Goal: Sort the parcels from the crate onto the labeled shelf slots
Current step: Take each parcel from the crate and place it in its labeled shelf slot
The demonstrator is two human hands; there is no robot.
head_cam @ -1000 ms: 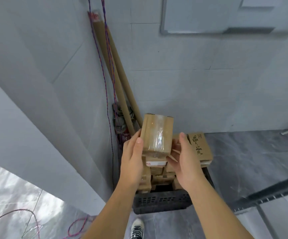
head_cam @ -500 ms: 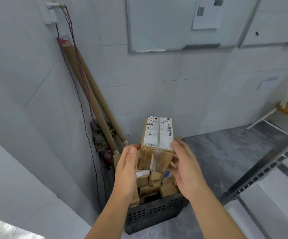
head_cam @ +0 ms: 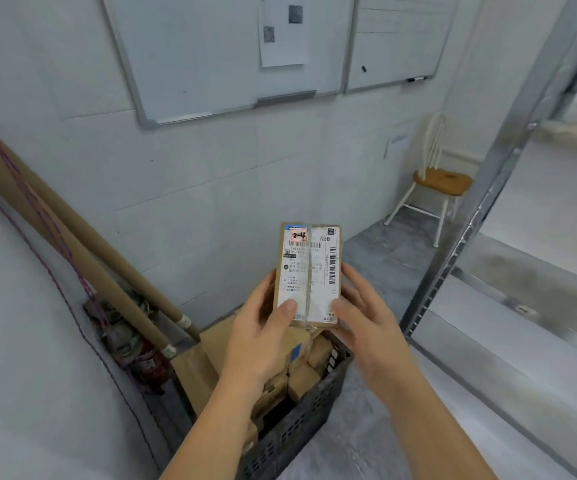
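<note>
Left hand (head_cam: 263, 344) gripped parcel (head_cam: 309, 275) low on its left edge, thumb on label. Parcel upright above crate (head_cam: 301, 424), label up. Right hand (head_cam: 366, 323) clasped its right edge. Looked light, stiff cardboard; tape slick, so hold bare edges.

Bare forearms, no sleeves.
The left hand (head_cam: 263, 337) and right hand (head_cam: 372, 327) wear no gloves, rings or watch.
</note>
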